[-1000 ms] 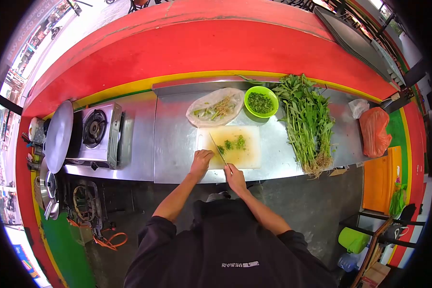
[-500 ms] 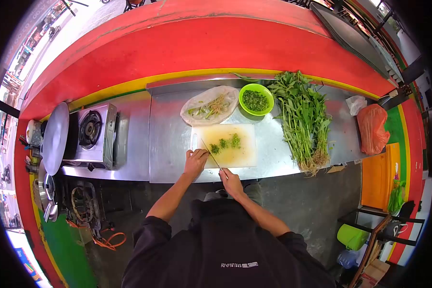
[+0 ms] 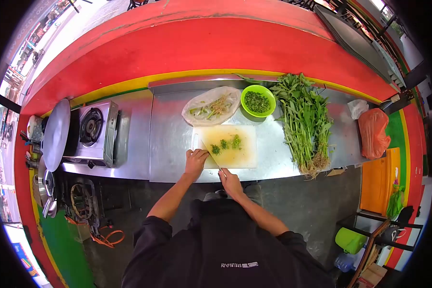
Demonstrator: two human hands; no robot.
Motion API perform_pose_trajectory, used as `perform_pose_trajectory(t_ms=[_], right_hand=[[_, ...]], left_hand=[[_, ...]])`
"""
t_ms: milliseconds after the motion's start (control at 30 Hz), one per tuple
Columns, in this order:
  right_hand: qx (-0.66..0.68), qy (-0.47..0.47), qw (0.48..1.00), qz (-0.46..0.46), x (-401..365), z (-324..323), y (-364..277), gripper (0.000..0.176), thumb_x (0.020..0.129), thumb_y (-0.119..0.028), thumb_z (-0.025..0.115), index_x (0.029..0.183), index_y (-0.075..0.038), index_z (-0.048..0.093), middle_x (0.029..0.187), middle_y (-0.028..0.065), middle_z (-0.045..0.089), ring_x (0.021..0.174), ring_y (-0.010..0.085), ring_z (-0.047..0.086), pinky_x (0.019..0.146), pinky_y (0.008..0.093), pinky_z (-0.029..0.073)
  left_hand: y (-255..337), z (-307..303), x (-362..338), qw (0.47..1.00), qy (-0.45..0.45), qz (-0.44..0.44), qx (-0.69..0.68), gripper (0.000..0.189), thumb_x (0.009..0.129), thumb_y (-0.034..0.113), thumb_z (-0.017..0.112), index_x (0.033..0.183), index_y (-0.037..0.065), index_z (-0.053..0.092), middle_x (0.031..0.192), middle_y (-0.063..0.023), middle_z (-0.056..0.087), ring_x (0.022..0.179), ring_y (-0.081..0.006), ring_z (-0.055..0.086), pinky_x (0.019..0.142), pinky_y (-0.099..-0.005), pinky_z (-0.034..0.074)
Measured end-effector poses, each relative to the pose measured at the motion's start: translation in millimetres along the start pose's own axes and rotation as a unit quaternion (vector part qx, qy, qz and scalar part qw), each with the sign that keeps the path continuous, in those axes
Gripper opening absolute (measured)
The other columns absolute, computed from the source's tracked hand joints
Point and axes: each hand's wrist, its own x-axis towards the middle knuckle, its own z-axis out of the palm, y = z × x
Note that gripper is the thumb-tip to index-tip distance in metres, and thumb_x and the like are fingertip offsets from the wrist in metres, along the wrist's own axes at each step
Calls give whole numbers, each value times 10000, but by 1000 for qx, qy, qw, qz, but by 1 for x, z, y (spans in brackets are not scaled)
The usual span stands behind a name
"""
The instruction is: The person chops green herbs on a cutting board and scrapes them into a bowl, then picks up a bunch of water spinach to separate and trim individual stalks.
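Observation:
My right hand (image 3: 231, 183) is closed around the handle of a knife (image 3: 211, 155), whose thin blade slants up and left across the left part of a white cutting board (image 3: 247, 161). Curled fingers of my left hand (image 3: 195, 162) rest at the board's lower left edge, close beside the blade; whatever they hold is hidden. Small piles of chopped green herbs (image 3: 224, 144) lie in a row to the right of the blade. Behind the board, a bright green bowl (image 3: 272, 106) contains more chopped greens. A clear plastic bag (image 3: 189, 109) with roots and stem scraps lies beside the bowl.
A big bunch of leafy greens with roots (image 3: 305, 120) covers the steel counter (image 3: 173, 153) to the right. Further right sits an orange plastic bag (image 3: 373, 132). At left stand a gas stove (image 3: 92, 129) and a large round lid (image 3: 56, 134). A red wall (image 3: 187, 53) borders the back.
The view has shifted very slightly. Both hands, the knife and the herb piles stay almost where they were, with the blade's angle barely different.

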Motion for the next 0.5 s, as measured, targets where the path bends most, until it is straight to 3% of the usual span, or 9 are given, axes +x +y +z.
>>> perform_pose_trajectory(t_ms=[167, 500], right_hand=[[-58, 6, 998, -9, 12, 10, 2, 321, 987, -316, 535, 1166, -64, 625, 767, 270, 644, 753, 472, 636, 655, 537, 483], [20, 16, 1000, -18, 8, 8, -2, 338, 990, -320, 531, 1189, -64, 626, 781, 280, 647, 777, 474, 642, 662, 517, 500]], left_hand=[[6, -2, 0, 1000, -3, -15, 13, 204, 822, 86, 604, 995, 134, 701, 1062, 42, 662, 1040, -127, 585, 884, -400, 355], [-5, 6, -2, 1000, 23, -3, -14, 127, 815, 106, 669, 931, 140, 708, 995, 57, 697, 939, -123, 629, 874, -390, 350]])
